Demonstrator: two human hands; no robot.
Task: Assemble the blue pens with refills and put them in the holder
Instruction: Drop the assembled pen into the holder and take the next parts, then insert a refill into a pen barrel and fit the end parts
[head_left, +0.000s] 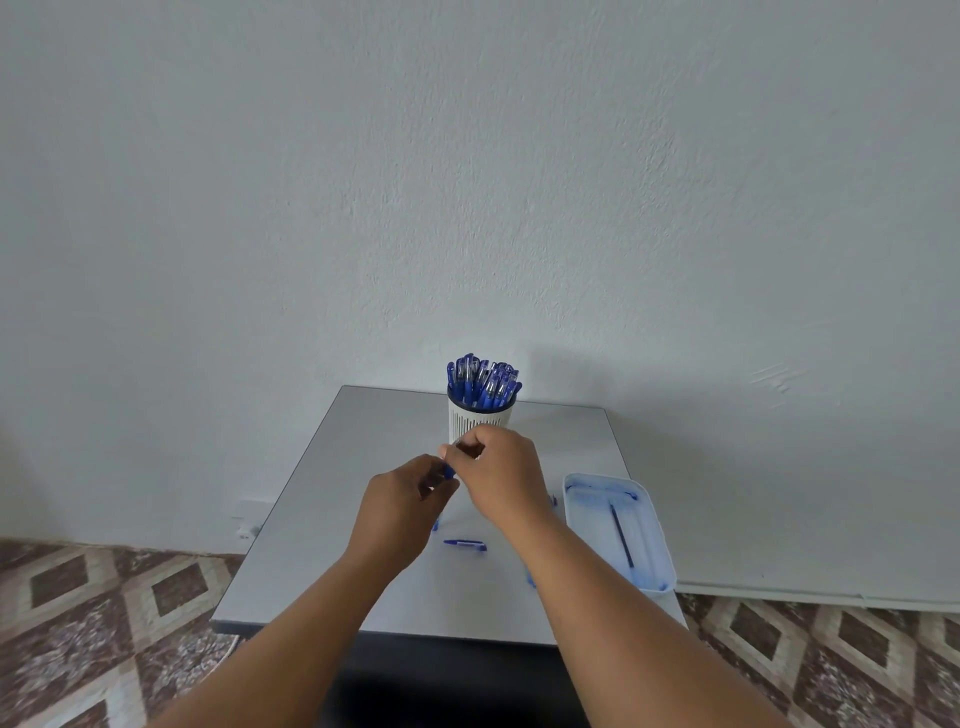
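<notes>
Fingers of our left hand curl round the blue pen barrel, of which only a short blue stretch shows between the two hands, held above the middle of the grey square desk. Our right hand meets it from the other side, fingertips pinched at its end; whether they hold a refill we cannot tell. We judge the barrel light, stiff and smooth, best held at mid-length, while a refill would be thin and bendable, best pinched close to its tip. Just behind the hands, near the far edge, the white slotted pen holder stands crowded with blue pens. A loose blue pen cap lies nearer us. Along the right edge the pale blue plastic tray holds one thin dark refill.
</notes>
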